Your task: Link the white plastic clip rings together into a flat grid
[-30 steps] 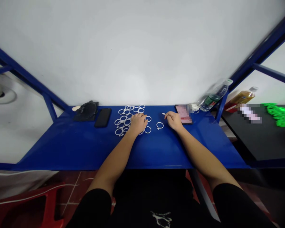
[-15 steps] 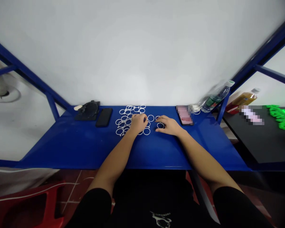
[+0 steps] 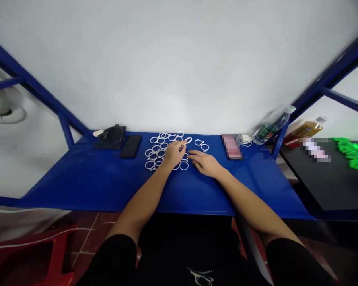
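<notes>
Change: the ring [image 3: 188, 140] has been lifted off the bench [image 3: 107, 186] within the last half second; the right hand [image 3: 205, 163] has been drawn back toward 6 o'clock.
Left grip: the ring's rim is pinched by the left hand [image 3: 173, 153], at 2 o'clock of the pile of rings [image 3: 155, 155].
Right grip: fingers are spread flat on the bench, nothing held.
Look: thin, white, a narrow oval.
Axis: tilted, long axis laid from 8 to 2 o'clock.

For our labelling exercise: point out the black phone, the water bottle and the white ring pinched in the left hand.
black phone [image 3: 130, 146]: head view, middle of its screen.
water bottle [image 3: 267, 129]: head view, its green label.
white ring [image 3: 188, 140]: head view, middle of the loop, at the left hand [image 3: 173, 154].
</notes>
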A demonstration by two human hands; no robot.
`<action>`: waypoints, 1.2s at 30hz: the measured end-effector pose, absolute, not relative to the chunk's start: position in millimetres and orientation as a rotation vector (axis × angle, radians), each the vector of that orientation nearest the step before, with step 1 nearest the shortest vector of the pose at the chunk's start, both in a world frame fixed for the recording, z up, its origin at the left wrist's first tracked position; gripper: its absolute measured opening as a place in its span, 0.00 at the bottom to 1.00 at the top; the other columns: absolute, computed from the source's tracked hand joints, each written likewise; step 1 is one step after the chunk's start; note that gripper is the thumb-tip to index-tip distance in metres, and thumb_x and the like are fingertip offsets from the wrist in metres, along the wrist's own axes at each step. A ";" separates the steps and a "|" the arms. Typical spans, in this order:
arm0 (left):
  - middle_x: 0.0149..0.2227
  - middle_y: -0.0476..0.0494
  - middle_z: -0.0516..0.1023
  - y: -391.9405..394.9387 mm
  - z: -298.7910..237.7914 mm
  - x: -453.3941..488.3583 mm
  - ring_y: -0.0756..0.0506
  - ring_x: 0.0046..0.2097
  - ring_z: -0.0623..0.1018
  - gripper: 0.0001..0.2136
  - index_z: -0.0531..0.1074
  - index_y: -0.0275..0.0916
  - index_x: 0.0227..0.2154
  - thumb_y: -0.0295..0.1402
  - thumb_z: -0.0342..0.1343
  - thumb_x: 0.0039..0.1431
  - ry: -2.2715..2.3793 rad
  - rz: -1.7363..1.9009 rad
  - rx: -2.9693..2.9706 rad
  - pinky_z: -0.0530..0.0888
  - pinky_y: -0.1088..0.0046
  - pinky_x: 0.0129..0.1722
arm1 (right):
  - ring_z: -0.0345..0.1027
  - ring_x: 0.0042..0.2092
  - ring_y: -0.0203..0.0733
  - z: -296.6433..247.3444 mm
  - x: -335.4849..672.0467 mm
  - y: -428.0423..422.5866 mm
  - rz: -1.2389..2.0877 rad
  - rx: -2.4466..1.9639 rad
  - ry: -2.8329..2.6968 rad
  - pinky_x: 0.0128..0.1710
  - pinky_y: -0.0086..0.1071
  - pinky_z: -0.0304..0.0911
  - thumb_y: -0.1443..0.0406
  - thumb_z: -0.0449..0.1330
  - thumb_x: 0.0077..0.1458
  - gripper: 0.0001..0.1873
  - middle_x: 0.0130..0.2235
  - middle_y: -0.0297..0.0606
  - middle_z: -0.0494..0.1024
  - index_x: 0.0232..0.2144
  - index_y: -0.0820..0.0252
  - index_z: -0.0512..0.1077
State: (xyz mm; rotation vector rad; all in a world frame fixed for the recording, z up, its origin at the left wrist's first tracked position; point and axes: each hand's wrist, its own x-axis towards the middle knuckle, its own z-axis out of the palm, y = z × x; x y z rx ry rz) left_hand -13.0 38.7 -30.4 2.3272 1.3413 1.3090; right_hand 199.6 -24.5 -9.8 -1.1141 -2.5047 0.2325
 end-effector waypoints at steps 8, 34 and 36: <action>0.48 0.41 0.81 32.1 -25.6 -13.2 0.48 0.37 0.80 0.11 0.80 0.40 0.49 0.33 0.56 0.68 1.327 1.397 2.195 0.78 0.68 0.45 | 0.77 0.50 0.42 -23.2 189.6 -17.9 0.312 -1.098 -2.620 0.47 0.31 0.70 0.70 0.53 0.68 0.19 0.54 0.43 0.79 0.55 0.53 0.77; 0.25 0.51 0.79 29.2 -27.6 -7.9 0.52 0.22 0.70 0.10 0.81 0.40 0.43 0.34 0.58 0.63 1.197 1.426 1.954 0.71 0.73 0.28 | 0.74 0.46 0.47 -28.4 213.8 -2.1 0.519 -1.000 -2.281 0.52 0.44 0.70 0.73 0.50 0.61 0.26 0.44 0.44 0.80 0.57 0.59 0.76; 0.23 0.52 0.76 28.9 -27.2 -8.4 0.52 0.22 0.70 0.09 0.82 0.40 0.42 0.35 0.58 0.63 1.215 1.428 1.963 0.71 0.73 0.29 | 0.73 0.47 0.47 -28.8 216.4 -0.8 0.505 -1.014 -2.265 0.52 0.44 0.70 0.72 0.50 0.62 0.26 0.44 0.43 0.80 0.58 0.58 0.75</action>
